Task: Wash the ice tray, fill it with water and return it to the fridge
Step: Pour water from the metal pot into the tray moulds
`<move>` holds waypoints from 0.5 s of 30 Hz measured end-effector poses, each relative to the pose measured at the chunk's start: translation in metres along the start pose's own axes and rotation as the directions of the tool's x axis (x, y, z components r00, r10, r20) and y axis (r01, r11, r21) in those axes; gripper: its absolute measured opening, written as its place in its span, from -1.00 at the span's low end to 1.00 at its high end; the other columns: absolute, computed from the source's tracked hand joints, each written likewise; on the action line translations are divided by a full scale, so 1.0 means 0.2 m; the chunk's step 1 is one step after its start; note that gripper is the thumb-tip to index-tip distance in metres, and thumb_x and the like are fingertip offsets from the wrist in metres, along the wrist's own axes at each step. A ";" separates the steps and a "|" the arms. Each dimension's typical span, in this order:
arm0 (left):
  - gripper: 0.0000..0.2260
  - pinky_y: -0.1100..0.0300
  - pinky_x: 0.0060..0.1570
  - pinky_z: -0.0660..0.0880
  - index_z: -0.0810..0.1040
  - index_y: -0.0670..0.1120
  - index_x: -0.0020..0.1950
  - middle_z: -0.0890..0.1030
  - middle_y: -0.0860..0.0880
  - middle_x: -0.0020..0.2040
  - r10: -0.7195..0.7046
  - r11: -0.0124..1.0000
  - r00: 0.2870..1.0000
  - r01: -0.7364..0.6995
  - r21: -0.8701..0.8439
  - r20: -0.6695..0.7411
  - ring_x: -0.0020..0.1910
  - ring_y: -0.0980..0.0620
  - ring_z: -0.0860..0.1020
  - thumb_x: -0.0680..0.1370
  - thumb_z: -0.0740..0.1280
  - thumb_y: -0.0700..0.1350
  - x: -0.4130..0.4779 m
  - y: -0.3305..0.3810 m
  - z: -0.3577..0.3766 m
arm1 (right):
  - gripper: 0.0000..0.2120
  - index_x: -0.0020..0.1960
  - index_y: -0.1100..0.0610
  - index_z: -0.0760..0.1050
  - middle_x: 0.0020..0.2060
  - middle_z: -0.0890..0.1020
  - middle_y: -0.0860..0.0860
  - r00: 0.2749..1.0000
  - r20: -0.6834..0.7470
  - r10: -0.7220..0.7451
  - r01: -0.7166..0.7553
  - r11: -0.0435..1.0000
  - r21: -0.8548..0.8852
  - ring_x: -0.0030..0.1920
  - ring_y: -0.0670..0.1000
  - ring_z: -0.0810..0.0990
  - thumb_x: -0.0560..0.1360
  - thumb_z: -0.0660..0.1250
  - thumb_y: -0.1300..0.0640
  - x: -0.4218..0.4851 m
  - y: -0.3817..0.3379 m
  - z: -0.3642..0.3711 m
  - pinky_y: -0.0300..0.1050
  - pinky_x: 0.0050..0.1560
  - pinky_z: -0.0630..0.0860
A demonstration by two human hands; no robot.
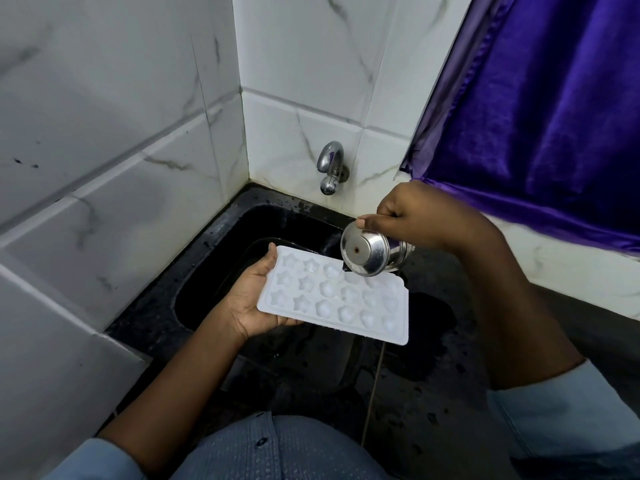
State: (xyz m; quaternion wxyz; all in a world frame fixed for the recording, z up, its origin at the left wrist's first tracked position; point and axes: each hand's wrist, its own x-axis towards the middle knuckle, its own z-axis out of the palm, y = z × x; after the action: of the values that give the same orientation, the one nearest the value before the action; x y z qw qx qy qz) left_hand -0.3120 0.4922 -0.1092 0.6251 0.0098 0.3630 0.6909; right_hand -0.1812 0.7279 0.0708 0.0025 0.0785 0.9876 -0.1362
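Note:
A white ice tray (332,299) with star and round moulds is held roughly level over the front edge of a black sink (221,271). My left hand (252,299) grips its left end from below, thumb on the rim. My right hand (412,220) holds a small steel cup (367,254) tipped over the tray's far right moulds, its base facing me. Some moulds glisten with water.
A chrome tap (330,168) juts from the tiled wall above the sink's back edge. The dark wet counter (398,375) runs in front and to the right. A purple curtain (540,116) hangs at the upper right. White marble tiles cover the left wall.

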 end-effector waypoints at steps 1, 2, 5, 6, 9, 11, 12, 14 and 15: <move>-0.27 -0.36 0.26 0.57 0.62 -0.12 0.44 0.55 -0.26 0.48 -0.003 1.000 1.000 0.003 -0.002 0.006 0.42 -0.34 0.55 0.59 0.23 0.45 0.00 0.00 0.00 | -0.41 -0.45 0.15 0.42 -0.59 0.44 -0.03 1.000 -0.002 -0.005 0.005 1.000 0.013 -0.54 -0.06 0.34 0.61 0.36 -0.21 0.00 0.00 0.01 -0.09 -0.38 0.26; -0.27 -0.36 0.26 0.57 0.62 -0.13 0.44 0.54 -0.26 0.48 -0.004 1.000 1.000 0.005 -0.007 0.013 0.42 -0.34 0.55 0.59 0.23 0.45 0.00 0.00 0.00 | -0.41 -0.44 0.16 0.42 -0.57 0.46 0.02 1.000 -0.004 -0.008 0.009 1.000 0.022 -0.54 -0.06 0.32 0.61 0.35 -0.21 0.01 0.00 0.02 -0.07 -0.38 0.27; -0.26 -0.37 0.31 0.53 0.60 -0.13 0.46 0.53 -0.26 0.50 -0.006 1.000 1.000 0.006 -0.017 0.020 0.44 -0.35 0.53 0.59 0.24 0.44 0.00 0.00 0.00 | -0.40 -0.41 0.20 0.45 -0.52 0.50 0.10 1.000 -0.002 -0.010 0.010 1.000 0.023 -0.51 -0.02 0.34 0.61 0.35 -0.21 0.01 -0.01 0.06 -0.06 -0.37 0.28; -0.26 -0.37 0.34 0.51 0.59 -0.13 0.47 0.52 -0.26 0.50 -0.007 1.000 1.000 0.007 -0.015 0.018 0.45 -0.35 0.52 0.59 0.24 0.45 0.00 0.00 0.00 | -0.41 -0.41 0.20 0.44 -0.53 0.48 0.08 1.000 -0.002 -0.009 0.009 1.000 0.019 -0.50 -0.02 0.34 0.61 0.35 -0.21 0.01 -0.02 0.07 -0.05 -0.37 0.28; -0.25 -0.37 0.37 0.47 0.58 -0.13 0.48 0.52 -0.26 0.51 -0.008 1.000 1.000 0.008 -0.021 0.010 0.46 -0.34 0.51 0.60 0.21 0.45 0.00 0.00 0.00 | -0.40 -0.44 0.16 0.40 -0.57 0.42 0.01 1.000 -0.005 -0.008 0.008 1.000 0.005 -0.51 -0.02 0.33 0.61 0.34 -0.21 0.02 -0.03 0.08 -0.07 -0.38 0.26; -0.25 -0.36 0.35 0.49 0.58 -0.13 0.48 0.52 -0.26 0.51 -0.003 1.000 1.000 0.003 -0.024 0.010 0.46 -0.34 0.52 0.61 0.20 0.45 0.00 0.00 0.00 | -0.40 -0.45 0.14 0.36 -0.57 0.40 0.00 1.000 -0.008 -0.013 0.012 1.000 -0.019 -0.52 -0.01 0.32 0.62 0.34 -0.21 0.02 -0.04 0.09 -0.08 -0.38 0.25; -0.26 -0.36 0.33 0.51 0.59 -0.13 0.47 0.52 -0.26 0.50 -0.001 1.000 1.000 0.001 -0.024 0.012 0.45 -0.34 0.53 0.61 0.19 0.45 0.00 0.00 0.00 | -0.40 -0.45 0.14 0.36 -0.58 0.39 -0.01 1.000 -0.010 -0.013 0.012 0.999 -0.031 -0.52 -0.01 0.32 0.62 0.33 -0.21 0.03 -0.05 0.09 -0.08 -0.38 0.25; -0.26 -0.34 0.29 0.55 0.61 -0.13 0.45 0.54 -0.26 0.49 0.001 1.000 1.000 0.000 -0.029 0.014 0.42 -0.34 0.55 0.61 0.19 0.45 0.00 0.00 0.00 | -0.40 -0.46 0.14 0.36 -0.59 0.39 -0.01 1.000 -0.018 -0.013 0.012 0.999 -0.042 -0.53 -0.02 0.32 0.62 0.33 -0.21 0.04 -0.06 0.09 -0.08 -0.38 0.25; -0.27 -0.35 0.28 0.56 0.62 -0.13 0.44 0.54 -0.26 0.49 0.001 0.999 1.000 -0.001 -0.032 0.012 0.42 -0.34 0.56 0.61 0.19 0.44 0.00 0.00 0.00 | -0.40 -0.45 0.14 0.36 -0.59 0.39 -0.01 1.000 -0.018 -0.014 0.013 0.999 -0.044 -0.52 -0.02 0.33 0.62 0.34 -0.21 0.04 -0.06 0.09 -0.09 -0.39 0.25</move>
State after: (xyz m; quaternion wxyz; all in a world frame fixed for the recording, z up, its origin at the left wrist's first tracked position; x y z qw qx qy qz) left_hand -0.3115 0.4919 -0.1088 0.6269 0.0040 0.3480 0.6970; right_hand -0.1913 0.7125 0.0562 -0.0057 0.0729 0.9908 -0.1140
